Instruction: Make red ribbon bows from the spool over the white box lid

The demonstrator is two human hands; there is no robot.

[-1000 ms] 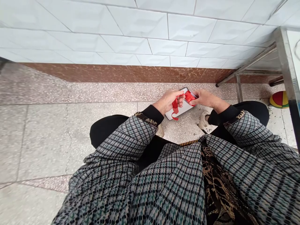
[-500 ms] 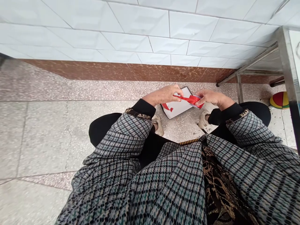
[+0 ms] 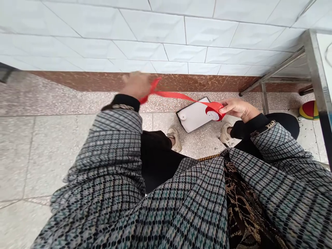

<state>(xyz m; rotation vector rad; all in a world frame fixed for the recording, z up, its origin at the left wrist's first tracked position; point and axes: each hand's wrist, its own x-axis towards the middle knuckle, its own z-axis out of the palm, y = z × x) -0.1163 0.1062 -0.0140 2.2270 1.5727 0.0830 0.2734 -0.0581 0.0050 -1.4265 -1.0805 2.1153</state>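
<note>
Stretching across the middle of the frame, a length of red ribbon (image 3: pixel 176 95) runs unbroken between the person's two hands; its wound part sits on a spool (image 3: pixel 213 114) right of centre, a pale printed face turned toward the viewer. The right hand (image 3: pixel 234 106) has thumb and fingers closed on the spool's right edge; the left hand (image 3: pixel 138 84), left of centre and near the foot of the wall (image 3: pixel 171 27), has the loose part of the ribbon, some of it folding up beside the fingers (motion blur hides how tightly they are pinched, so I cannot tell that).

As far as I can judge, the unwinding is under way and partly done; a good stretch is off the spool, while a red band around the rim suggests more is left on it; nothing looks cut, knotted or laid down, so any measuring off or finishing of this length seems not yet done.

Below the ribbon, on the floor (image 3: pixel 57 148) at the centre of the frame, lies a dark-edged white panel (image 3: pixel 195 117); a small round white piece (image 3: pixel 183 116) rests at its left end, apart from both hands; the spool overlaps the panel's right end in this view, though whether they touch I cannot tell; far right, a multicoloured ball (image 3: pixel 308 110) lies beyond the metal frame (image 3: pixel 311 62).
</note>
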